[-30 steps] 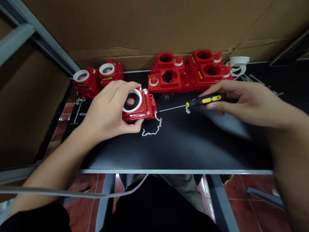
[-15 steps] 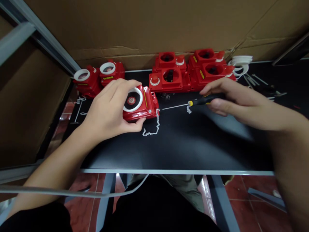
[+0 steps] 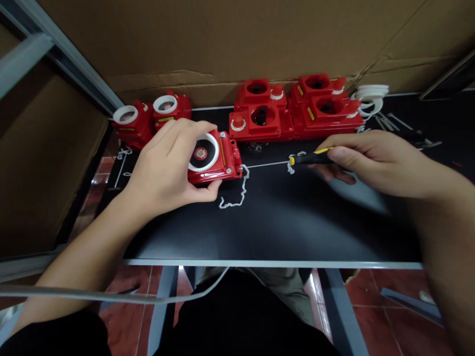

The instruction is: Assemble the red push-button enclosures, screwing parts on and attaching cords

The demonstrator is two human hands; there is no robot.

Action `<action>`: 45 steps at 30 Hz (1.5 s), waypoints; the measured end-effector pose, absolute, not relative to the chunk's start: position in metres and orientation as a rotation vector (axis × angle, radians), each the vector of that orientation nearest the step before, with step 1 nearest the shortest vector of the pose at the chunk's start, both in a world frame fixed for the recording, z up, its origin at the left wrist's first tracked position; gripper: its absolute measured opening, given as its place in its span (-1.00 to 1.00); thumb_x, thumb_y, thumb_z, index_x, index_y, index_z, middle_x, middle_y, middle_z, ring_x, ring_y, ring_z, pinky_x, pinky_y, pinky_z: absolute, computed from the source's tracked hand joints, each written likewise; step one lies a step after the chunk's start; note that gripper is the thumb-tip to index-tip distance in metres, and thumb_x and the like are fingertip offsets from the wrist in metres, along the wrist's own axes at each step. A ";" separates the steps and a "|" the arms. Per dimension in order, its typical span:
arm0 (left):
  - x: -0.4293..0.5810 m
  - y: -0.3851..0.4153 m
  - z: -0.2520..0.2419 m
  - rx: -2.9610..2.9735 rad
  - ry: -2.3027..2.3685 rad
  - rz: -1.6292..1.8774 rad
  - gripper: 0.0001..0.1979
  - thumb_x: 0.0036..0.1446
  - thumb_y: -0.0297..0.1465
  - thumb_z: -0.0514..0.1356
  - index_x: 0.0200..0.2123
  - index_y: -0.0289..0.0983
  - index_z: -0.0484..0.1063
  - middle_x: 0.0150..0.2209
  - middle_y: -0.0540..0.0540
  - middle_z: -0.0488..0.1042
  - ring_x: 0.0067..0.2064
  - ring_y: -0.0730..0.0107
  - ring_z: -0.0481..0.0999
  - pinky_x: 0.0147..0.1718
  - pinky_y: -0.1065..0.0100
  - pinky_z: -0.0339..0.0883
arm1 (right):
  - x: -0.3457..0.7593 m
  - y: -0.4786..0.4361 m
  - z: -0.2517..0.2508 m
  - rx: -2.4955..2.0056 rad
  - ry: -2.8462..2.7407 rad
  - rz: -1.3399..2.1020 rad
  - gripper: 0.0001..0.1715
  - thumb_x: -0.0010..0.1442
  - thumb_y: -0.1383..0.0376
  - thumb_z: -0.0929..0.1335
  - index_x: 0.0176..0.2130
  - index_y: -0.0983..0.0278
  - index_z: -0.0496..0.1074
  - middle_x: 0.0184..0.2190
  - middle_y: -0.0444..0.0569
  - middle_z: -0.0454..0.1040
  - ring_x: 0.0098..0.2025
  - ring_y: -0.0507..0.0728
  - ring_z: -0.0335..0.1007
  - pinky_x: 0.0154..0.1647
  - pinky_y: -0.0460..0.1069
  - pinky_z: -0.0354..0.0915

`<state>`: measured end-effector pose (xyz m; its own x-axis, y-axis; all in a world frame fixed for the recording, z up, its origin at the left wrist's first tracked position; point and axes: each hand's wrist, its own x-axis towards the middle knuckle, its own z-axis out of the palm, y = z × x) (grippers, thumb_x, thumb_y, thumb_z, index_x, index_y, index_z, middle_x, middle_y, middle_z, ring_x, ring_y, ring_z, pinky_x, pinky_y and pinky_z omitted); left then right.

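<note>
My left hand (image 3: 166,168) grips a red box-shaped device (image 3: 228,158) with a white ring (image 3: 211,165) around a dark round face, fingers over its top and thumb at its near side. A thin white chain (image 3: 243,190) hangs from the device's right end and curls on the black tabletop (image 3: 267,232). In my right hand (image 3: 356,158), closed around it, is a black and yellow screwdriver (image 3: 311,157). Its shaft runs left, with the tip at the device's right end beside the chain. A short white chain piece (image 3: 290,167) lies under the shaft near the handle.
Two red devices with white rings (image 3: 126,116) stand at the back left. Several red housings with open round holes (image 3: 265,118) sit along the back. White rings (image 3: 371,96) are piled at the right, near loose metal pieces (image 3: 391,121). A cardboard wall (image 3: 230,44) rises behind.
My right fingers have shifted their grip on the screwdriver, and its handle shows turned, with the yellow stripe now on top. The device has moved slightly left. The chain's upper end has shifted.
</note>
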<state>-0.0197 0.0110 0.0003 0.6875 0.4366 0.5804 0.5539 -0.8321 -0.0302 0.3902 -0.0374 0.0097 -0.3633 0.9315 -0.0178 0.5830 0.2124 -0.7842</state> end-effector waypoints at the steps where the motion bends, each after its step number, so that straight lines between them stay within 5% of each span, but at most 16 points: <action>1: -0.020 0.012 0.000 -2.680 -0.794 -0.850 -0.24 0.30 -0.18 0.42 0.50 -0.16 0.37 0.25 -0.23 0.71 0.20 -0.20 0.81 0.20 -0.18 0.81 | 0.389 -0.037 0.009 -1.382 -2.044 0.994 -0.02 0.56 -0.53 0.31 -0.36 0.23 0.56 -0.53 -0.02 0.48 -0.52 0.02 0.30 -0.46 0.02 0.20; 4: -0.020 0.014 -0.001 -2.673 -0.795 -0.853 -0.22 0.28 -0.16 0.43 0.50 -0.16 0.37 0.23 -0.23 0.71 0.18 -0.20 0.81 0.17 -0.16 0.82 | 0.386 -0.038 0.007 -1.351 -2.018 1.006 -0.07 0.57 -0.53 0.27 -0.20 0.20 0.59 -0.46 -0.05 0.45 -0.45 0.06 0.34 -0.43 0.02 0.20; 7: -0.019 0.013 -0.002 -2.693 -0.795 -0.850 -0.23 0.28 -0.17 0.43 0.48 -0.21 0.38 0.24 -0.26 0.72 0.22 -0.20 0.81 0.21 -0.12 0.81 | 0.388 -0.039 0.004 -1.349 -1.951 0.954 -0.27 0.44 -0.43 0.52 0.08 0.11 0.55 -0.18 -0.03 0.55 -0.23 0.14 0.46 -0.27 0.03 0.39; 10: -0.019 0.010 -0.001 -2.706 -0.854 -0.838 -0.25 0.32 -0.18 0.43 0.50 -0.13 0.35 0.27 -0.21 0.71 0.26 -0.17 0.80 0.28 -0.11 0.78 | 0.393 -0.040 0.003 -1.355 -1.908 0.941 -0.37 0.33 -0.22 0.67 0.08 0.06 0.52 -0.05 -0.03 0.56 -0.14 0.16 0.49 -0.20 0.03 0.46; 13: -0.019 0.007 0.001 -2.721 -0.911 -0.812 -0.25 0.36 -0.21 0.44 0.52 -0.05 0.32 0.29 -0.18 0.69 0.28 -0.14 0.78 0.34 -0.13 0.74 | 0.396 -0.042 0.004 -1.356 -1.883 1.023 -0.46 0.41 -0.17 0.63 0.09 0.09 0.55 -0.14 -0.07 0.59 -0.31 0.07 0.40 -0.31 0.00 0.41; 16: -0.019 0.006 0.002 -2.731 -0.935 -0.804 -0.27 0.38 -0.23 0.44 0.53 -0.05 0.32 0.32 -0.18 0.68 0.31 -0.16 0.76 0.39 -0.16 0.69 | 0.395 -0.042 0.006 -1.343 -1.834 1.095 -0.34 0.41 -0.28 0.63 0.13 0.13 0.60 -0.25 -0.07 0.61 -0.40 0.02 0.37 -0.37 -0.02 0.37; 21: -0.017 0.008 0.003 -2.681 -0.770 -0.852 -0.26 0.33 -0.18 0.45 0.47 -0.27 0.40 0.22 -0.30 0.72 0.19 -0.16 0.79 0.19 -0.10 0.76 | 0.391 -0.039 0.009 -1.355 -1.870 1.105 -0.24 0.39 -0.38 0.61 0.06 0.19 0.68 -0.36 -0.04 0.63 -0.46 0.01 0.39 -0.49 -0.07 0.26; 28: -0.022 0.009 0.005 -2.699 -0.745 -0.893 -0.21 0.38 -0.14 0.48 0.53 -0.16 0.32 0.28 -0.24 0.68 0.25 -0.14 0.75 0.34 -0.17 0.66 | 0.388 -0.039 0.008 -1.360 -1.908 1.092 -0.03 0.50 -0.55 0.37 -0.32 0.24 0.59 -0.59 -0.03 0.49 -0.61 0.00 0.28 -0.62 -0.04 0.18; 31: -0.025 0.013 0.006 -2.678 -0.764 -0.873 -0.21 0.40 -0.08 0.46 0.54 -0.17 0.29 0.31 -0.25 0.68 0.29 -0.16 0.74 0.38 -0.22 0.64 | 0.385 -0.039 0.002 -1.330 -1.891 1.120 -0.02 0.52 -0.58 0.30 -0.19 0.22 0.60 -0.52 -0.06 0.47 -0.54 0.04 0.29 -0.56 -0.02 0.21; 34: -0.024 0.012 0.007 -2.714 -0.862 -0.876 -0.23 0.41 -0.09 0.45 0.52 -0.16 0.31 0.35 -0.25 0.66 0.36 -0.20 0.72 0.47 -0.21 0.59 | 0.386 -0.038 -0.003 -1.301 -1.882 1.038 -0.20 0.43 -0.48 0.50 0.07 0.14 0.55 -0.25 -0.06 0.53 -0.28 0.11 0.45 -0.31 0.00 0.42; 37: -0.020 0.006 0.011 -2.748 -0.938 -0.828 -0.29 0.42 -0.15 0.42 0.50 -0.17 0.33 0.37 -0.26 0.66 0.41 -0.20 0.71 0.52 -0.17 0.56 | 0.392 -0.037 -0.005 -1.315 -1.897 0.928 -0.31 0.33 -0.29 0.66 0.10 0.06 0.51 -0.04 -0.01 0.54 -0.08 0.20 0.50 -0.11 0.07 0.50; 41: -0.016 -0.001 0.017 -2.763 -1.066 -0.712 -0.36 0.47 -0.18 0.34 0.50 -0.15 0.33 0.41 -0.22 0.66 0.45 -0.10 0.69 0.54 -0.13 0.55 | 0.397 -0.039 -0.002 -1.348 -1.841 1.020 -0.48 0.39 -0.19 0.63 0.09 0.04 0.59 -0.12 0.00 0.60 -0.25 0.19 0.46 -0.25 0.12 0.42; 45: -0.016 -0.002 0.019 -2.779 -1.112 -0.646 -0.40 0.49 -0.18 0.31 0.49 -0.14 0.33 0.40 -0.22 0.66 0.44 -0.11 0.68 0.51 -0.16 0.57 | 0.395 -0.040 0.002 -1.364 -1.820 1.099 -0.38 0.38 -0.30 0.63 0.11 0.06 0.65 -0.25 -0.01 0.63 -0.33 0.15 0.46 -0.32 0.09 0.36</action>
